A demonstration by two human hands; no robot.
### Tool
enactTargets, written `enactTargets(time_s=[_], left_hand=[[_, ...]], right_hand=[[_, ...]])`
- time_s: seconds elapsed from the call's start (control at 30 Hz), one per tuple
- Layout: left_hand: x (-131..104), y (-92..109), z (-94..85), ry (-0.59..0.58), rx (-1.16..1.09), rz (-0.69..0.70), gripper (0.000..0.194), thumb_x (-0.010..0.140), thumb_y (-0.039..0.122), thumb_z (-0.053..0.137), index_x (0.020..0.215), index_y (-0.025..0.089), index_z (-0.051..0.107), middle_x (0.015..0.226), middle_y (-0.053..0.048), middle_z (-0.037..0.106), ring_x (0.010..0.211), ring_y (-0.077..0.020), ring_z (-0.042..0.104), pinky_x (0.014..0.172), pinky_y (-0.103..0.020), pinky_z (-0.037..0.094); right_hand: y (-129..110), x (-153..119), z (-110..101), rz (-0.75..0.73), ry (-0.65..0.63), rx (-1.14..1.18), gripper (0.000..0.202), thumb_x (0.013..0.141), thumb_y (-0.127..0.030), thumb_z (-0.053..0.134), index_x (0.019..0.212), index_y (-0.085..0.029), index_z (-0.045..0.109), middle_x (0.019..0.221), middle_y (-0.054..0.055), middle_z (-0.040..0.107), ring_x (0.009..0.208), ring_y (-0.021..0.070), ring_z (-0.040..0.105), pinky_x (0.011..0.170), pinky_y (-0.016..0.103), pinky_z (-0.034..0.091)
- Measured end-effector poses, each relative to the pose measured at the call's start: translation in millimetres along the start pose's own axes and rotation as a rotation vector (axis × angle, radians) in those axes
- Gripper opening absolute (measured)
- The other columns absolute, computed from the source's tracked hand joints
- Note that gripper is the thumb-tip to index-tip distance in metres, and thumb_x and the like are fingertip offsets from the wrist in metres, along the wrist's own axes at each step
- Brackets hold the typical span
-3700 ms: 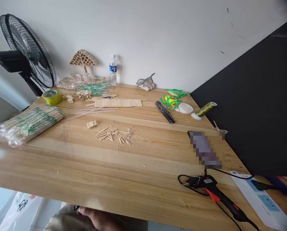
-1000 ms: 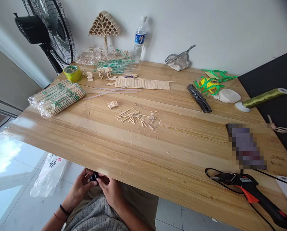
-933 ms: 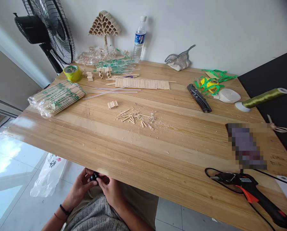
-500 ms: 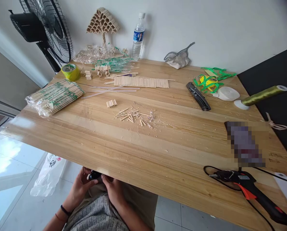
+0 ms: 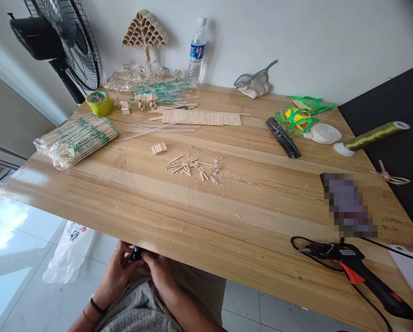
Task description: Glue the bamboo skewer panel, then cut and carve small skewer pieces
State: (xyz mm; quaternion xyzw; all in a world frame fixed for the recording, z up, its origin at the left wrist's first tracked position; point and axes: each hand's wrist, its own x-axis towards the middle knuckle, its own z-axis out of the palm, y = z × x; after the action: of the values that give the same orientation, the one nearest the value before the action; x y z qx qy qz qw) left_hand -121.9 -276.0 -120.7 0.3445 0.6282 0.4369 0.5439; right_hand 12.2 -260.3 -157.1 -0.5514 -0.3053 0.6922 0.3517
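Observation:
Low in front of my lap, just below the table's front edge, my left hand (image 5: 118,272) is closed around a small, shiny black object (image 5: 136,253). From the other side my right hand (image 5: 161,274) grips the same object, its thumb against it; the tips of its fingers are hidden under the table edge. What kind of thing the object is I cannot make out. On the table (image 5: 192,221) above my hands lie a loose pile of cut sticks (image 5: 187,166) with shavings and a small bundle of glued sticks (image 5: 158,148).
A glue gun (image 5: 351,258) with its cable lies at the front right, below a phone (image 5: 348,205). Further back are a utility knife (image 5: 283,138), a stick panel (image 5: 202,117), bagged sticks (image 5: 78,138), tape (image 5: 98,103), a bottle (image 5: 196,53) and a fan (image 5: 71,41).
Both hands have shifted slightly around the black object, and the left wrist has turned and moved a little to the right. The whole view has drifted slightly; the table things lie as before.

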Motion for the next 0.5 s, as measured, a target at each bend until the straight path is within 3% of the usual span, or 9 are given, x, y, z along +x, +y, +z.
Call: enactTargets(time_s=[0.07,0.23,0.37,0.5], left_hand=[[0.6,2.0,0.1,-0.003,0.027,0.0,0.031,0.069,0.024,0.092,0.084,0.02,0.066,0.097,-0.004,0.066,0.098,-0.023,0.065,0.088,-0.033,0.059],[4.5,4.2,-3.6,-0.083,-0.031,-0.032,0.032,0.071,0.03,0.092,0.085,0.02,0.065,0.097,-0.005,0.069,0.1,-0.0244,0.067,0.088,-0.034,0.059],[7.9,9.8,-7.3,-0.071,-0.14,-0.095,0.034,0.071,0.03,0.093,0.088,0.02,0.066,0.099,-0.004,0.072,0.104,-0.0235,0.068,0.09,-0.032,0.059],[7.7,17.7,-7.3,-0.146,-0.27,-0.243,0.039,0.075,0.034,0.09,0.102,0.022,0.066,0.104,-0.004,0.075,0.101,-0.0259,0.073,0.087,-0.037,0.062]], right_hand=[[-2.6,-0.1,-2.2,0.076,0.008,0.071,0.041,0.078,-0.054,0.072,0.105,-0.023,0.072,0.094,0.008,0.077,0.086,0.0281,0.072,0.061,0.033,0.053],[-13.7,-2.7,-28.5,0.143,-0.14,0.029,0.03,0.072,-0.049,0.082,0.083,-0.022,0.073,0.075,0.002,0.072,0.061,0.0185,0.061,0.052,0.029,0.042],[-16.3,-1.0,-46.8,0.108,-0.063,-0.043,0.04,0.076,-0.061,0.079,0.073,-0.022,0.071,0.058,-0.001,0.062,0.047,0.0146,0.05,0.049,0.029,0.038],[-14.3,3.5,-44.0,0.098,-0.089,-0.044,0.052,0.073,-0.072,0.077,0.064,-0.022,0.065,0.054,-0.001,0.059,0.046,0.0159,0.052,0.051,0.032,0.043]])
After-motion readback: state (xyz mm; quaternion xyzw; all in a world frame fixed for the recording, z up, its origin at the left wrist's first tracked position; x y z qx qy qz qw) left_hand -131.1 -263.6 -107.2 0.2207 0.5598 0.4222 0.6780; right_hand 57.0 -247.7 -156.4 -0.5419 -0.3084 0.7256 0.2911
